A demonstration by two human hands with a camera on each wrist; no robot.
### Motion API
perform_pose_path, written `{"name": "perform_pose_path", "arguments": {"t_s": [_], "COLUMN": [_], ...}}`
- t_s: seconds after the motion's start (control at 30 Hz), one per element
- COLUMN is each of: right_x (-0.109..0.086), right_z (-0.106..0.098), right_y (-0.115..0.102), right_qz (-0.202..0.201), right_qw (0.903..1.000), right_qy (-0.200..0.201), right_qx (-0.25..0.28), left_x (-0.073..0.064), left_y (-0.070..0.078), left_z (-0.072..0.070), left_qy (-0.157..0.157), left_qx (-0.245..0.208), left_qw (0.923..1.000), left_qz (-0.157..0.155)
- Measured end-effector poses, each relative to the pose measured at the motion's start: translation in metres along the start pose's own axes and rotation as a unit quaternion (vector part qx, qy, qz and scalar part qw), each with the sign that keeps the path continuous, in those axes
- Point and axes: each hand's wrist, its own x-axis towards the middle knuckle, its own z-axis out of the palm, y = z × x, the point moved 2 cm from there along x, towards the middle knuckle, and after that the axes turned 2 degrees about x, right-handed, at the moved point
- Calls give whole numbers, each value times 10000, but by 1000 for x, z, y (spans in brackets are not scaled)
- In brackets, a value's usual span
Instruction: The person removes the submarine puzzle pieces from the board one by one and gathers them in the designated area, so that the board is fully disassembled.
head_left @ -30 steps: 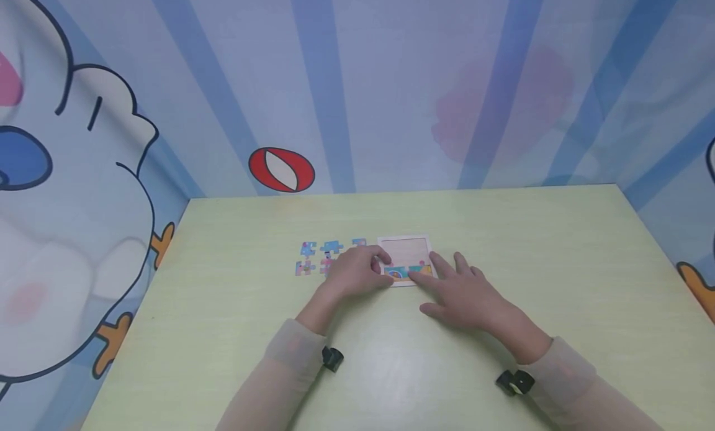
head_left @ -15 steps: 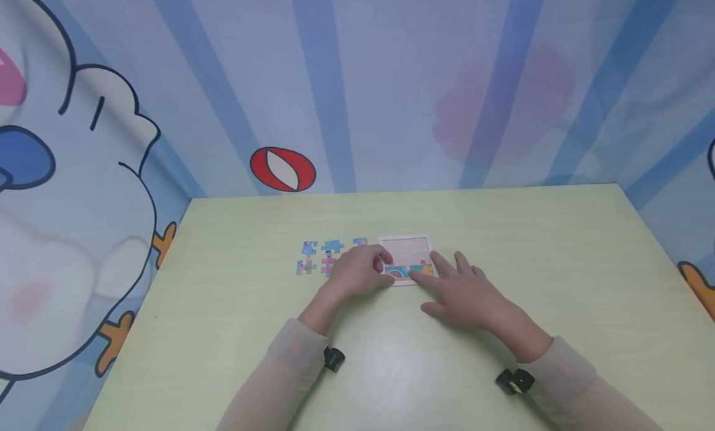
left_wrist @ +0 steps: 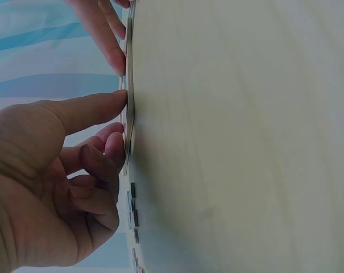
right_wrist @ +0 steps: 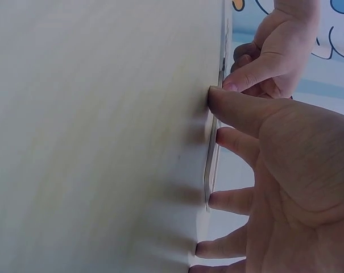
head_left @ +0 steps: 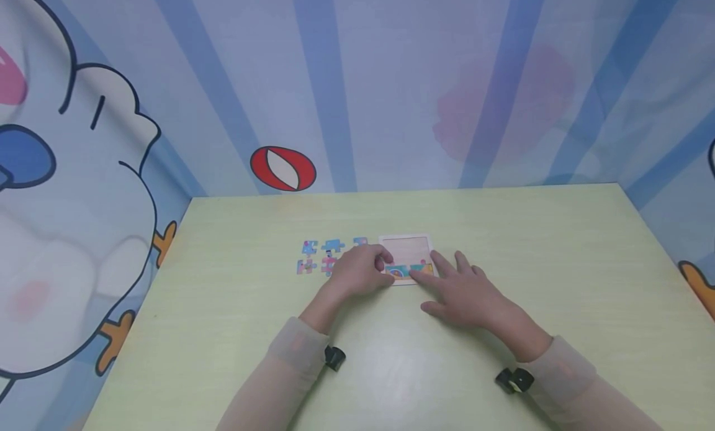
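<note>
The puzzle frame point(head_left: 404, 249) lies flat on the table point(head_left: 558, 251); at its eight o'clock the left hand point(head_left: 357, 271) grips the corner, at four the right hand point(head_left: 463, 294) touches, fingers spread; loose pieces point(head_left: 333, 245) at nine.

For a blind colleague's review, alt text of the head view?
A curled left hand and a spread right hand touch opposite sides of a partly filled puzzle frame on a pale table; loose puzzle pieces lie left of it.

— Got the puzzle frame point(head_left: 406, 249) on the bench point(head_left: 385, 338). At nine o'clock?
— See loose pieces point(head_left: 333, 245), beyond the left hand point(head_left: 359, 269). Inside, at six, find more pieces point(head_left: 398, 271). Meet the right hand point(head_left: 465, 296) at four.
</note>
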Motion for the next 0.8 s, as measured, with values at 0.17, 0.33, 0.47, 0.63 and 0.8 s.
{"name": "perform_pose_path", "arguments": {"t_s": [0.17, 0.33, 0.47, 0.63, 0.8], "right_x": [0, -1, -2, -2, -1], "right_z": [-1, -3, -4, -4, -1], "right_y": [-1, -2, -3, -3, -1], "right_qz": [25, 46, 49, 54, 35], "right_qw": [10000, 9999, 9998, 9999, 9999], "right_qy": [-29, -90, -137, -136, -105], "right_qx": [18, 79, 121, 89, 65], "left_x": [0, -1, -4, -6, -7], "left_y": [0, 2, 4, 3, 1], "left_z": [1, -1, -3, -4, -4], "left_qy": [4, 54, 96, 142, 130], "left_qx": [-41, -79, -152, -257, -307], "left_qw": [10000, 9999, 9998, 9993, 9988], "left_qz": [-12, 34, 104, 227, 347]}}
